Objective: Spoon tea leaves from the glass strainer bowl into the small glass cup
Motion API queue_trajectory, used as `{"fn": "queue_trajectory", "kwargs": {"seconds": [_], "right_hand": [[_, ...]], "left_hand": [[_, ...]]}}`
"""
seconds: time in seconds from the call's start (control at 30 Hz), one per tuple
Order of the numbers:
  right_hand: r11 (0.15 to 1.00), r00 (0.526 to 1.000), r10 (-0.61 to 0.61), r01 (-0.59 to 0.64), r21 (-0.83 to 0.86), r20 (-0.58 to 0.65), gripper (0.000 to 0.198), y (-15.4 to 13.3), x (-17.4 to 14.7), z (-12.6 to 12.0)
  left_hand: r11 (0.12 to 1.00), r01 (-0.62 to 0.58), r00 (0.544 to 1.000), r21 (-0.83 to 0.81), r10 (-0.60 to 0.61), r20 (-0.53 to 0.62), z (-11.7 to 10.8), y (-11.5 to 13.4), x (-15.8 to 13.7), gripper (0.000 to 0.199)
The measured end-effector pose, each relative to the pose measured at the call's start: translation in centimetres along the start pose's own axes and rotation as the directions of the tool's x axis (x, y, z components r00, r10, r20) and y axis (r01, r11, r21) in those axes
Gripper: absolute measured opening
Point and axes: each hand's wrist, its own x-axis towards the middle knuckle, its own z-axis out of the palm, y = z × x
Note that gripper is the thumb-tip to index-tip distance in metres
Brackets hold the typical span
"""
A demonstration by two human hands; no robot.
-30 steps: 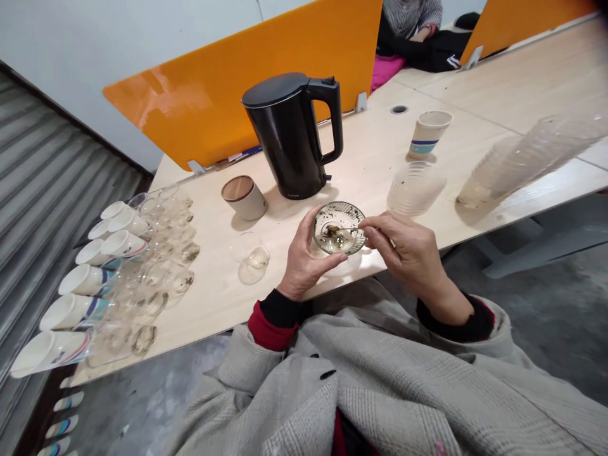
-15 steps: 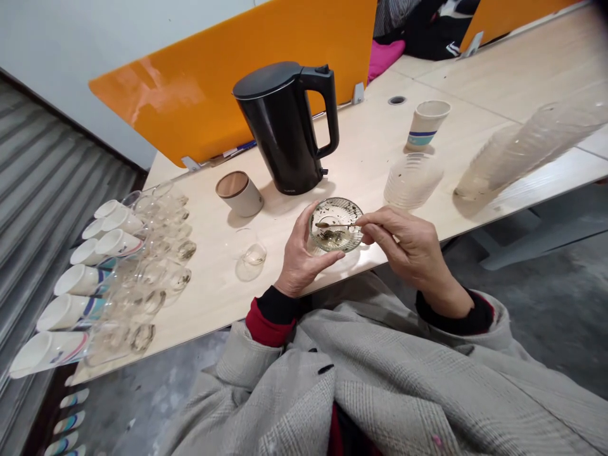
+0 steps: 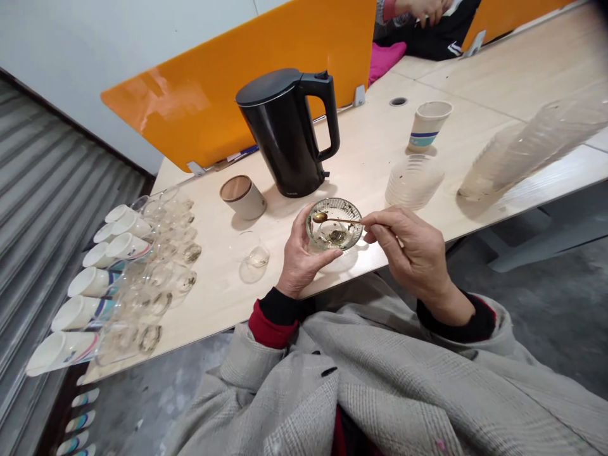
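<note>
Glass cup [image 3: 335,223], ribbed and clear, is held tilted just above the near edge of the desk [image 3: 475,82], in front of the black kettle [image 3: 287,133]. Left hand [image 3: 301,256] wraps its side, thumb and fingers curled around the wall. Right hand [image 3: 411,250] pinches a small spoon [image 3: 332,219], whose bowl rests at the cup's far rim. Dark residue lies inside. Risk: further tilt could spill residue off the near edge onto the coat.
</note>
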Motion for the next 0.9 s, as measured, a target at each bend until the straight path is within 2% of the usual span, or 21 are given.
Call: {"fn": "queue_trajectory", "kwargs": {"seconds": [0.1, 0.23, 0.37, 0.47, 0.63, 0.8, 0.9], "right_hand": [[0.998, 0.999, -0.046, 0.046, 0.053, 0.003, 0.018, 0.28, -0.02, 0.89], [0.996, 0.991, -0.082, 0.079, 0.033, 0.11, 0.017, 0.61, 0.1, 0.73], [1.0, 0.999, -0.013, 0.013, 0.009, 0.033, 0.018, 0.13, 0.14, 0.26], [0.999, 1.0, -0.017, 0.017, 0.036, -0.016, 0.019, -0.03, 0.11, 0.59], [0.993, 0.987, -0.116, 0.113, 0.037, 0.115, 0.017, 0.5, 0.09, 0.74], [0.999, 0.998, -0.044, 0.042, 0.035, 0.04, 0.018, 0.21, -0.01, 0.04], [0.995, 0.989, -0.097, 0.093, 0.036, 0.111, 0.017, 0.46, -0.04, 0.13]], "left_hand": [[1.0, 0.024, 1.0, -0.009, -0.024, -0.009, 0.03, 0.1, 0.03, 0.098], [1.0, 0.01, 1.0, -0.007, -0.01, -0.003, 0.08, 0.19, 0.07, 0.096], [1.0, 0.028, 1.0, 0.008, -0.028, 0.002, 0.05, 0.05, 0.03, 0.1], [0.999, 0.039, 0.999, 0.015, -0.039, 0.005, 0.0, 0.06, -0.04, 0.1], [1.0, 0.022, 1.0, 0.007, -0.022, 0.012, 0.1, 0.34, -0.04, 0.097], [1.0, -0.011, 1.0, 0.029, 0.01, 0.029, 0.05, 0.39, 0.06, 0.097], [0.997, -0.023, 0.999, 0.07, 0.02, 0.036, -0.05, 0.37, 0.01, 0.099]]}}
